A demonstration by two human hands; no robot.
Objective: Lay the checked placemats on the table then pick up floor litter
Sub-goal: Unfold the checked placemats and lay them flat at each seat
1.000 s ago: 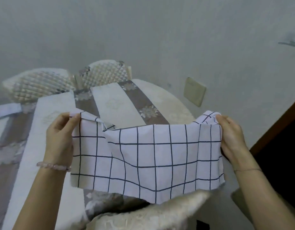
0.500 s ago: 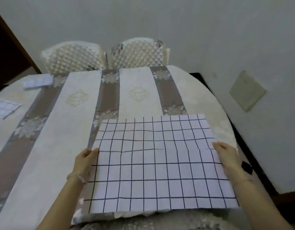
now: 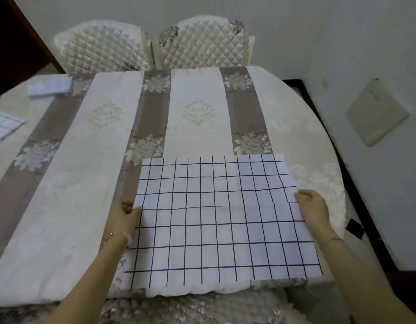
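— Left hand (image 3: 126, 216): what is it doing?
— It is pinching the left short edge of the white fabric placemat with the dark-blue grid (image 3: 225, 220), fingers curled at the hem. The right hand (image 3: 313, 209) is gripping the opposite short edge likewise, knuckles up.
— Where is the mat lying?
— It is lying flat on the oval table under a cream-and-taupe striped floral cloth (image 3: 85, 183), toward the table's right end, its near hem reaching the table's near edge.
— Which relation is governing the next move?
— The mat's long axis is running left to right, parallel to the table's near edge, and the mat is lying directly between the two hands, so neither is nearer. Both forearms are reaching forward over the table's near edge, wrists low. A faint crease is crossing the mat at hand level, so smoothing outward before letting go is probably called for. A second checked mat (image 3: 6, 127) is lying at the table's far left.
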